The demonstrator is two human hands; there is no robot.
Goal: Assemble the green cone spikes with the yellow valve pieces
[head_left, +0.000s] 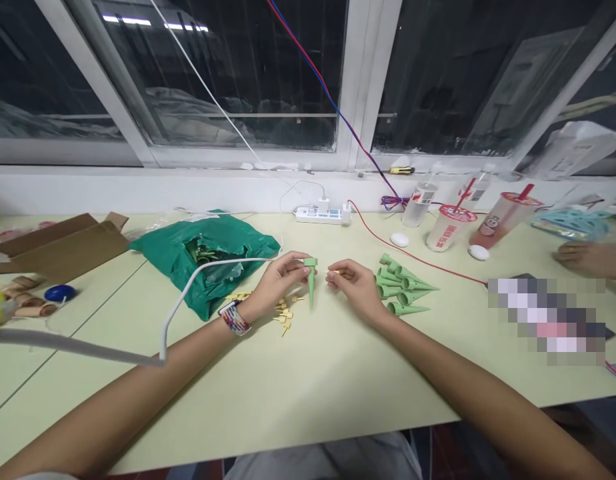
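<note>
Over the pale table point(258, 400), my left hand point(275, 283) and my right hand point(359, 287) were both pinching, the green spike point(311, 279) hanging point-down in the left, just across from a tiny yellow piece point(333, 272) in the right!

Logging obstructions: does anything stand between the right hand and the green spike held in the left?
Nothing visible does; an open gap separates the right hand from the green spike in the left hand.

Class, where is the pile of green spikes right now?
In the head view, the pile lies on the table just right of the right hand, below the drink cups.
</note>
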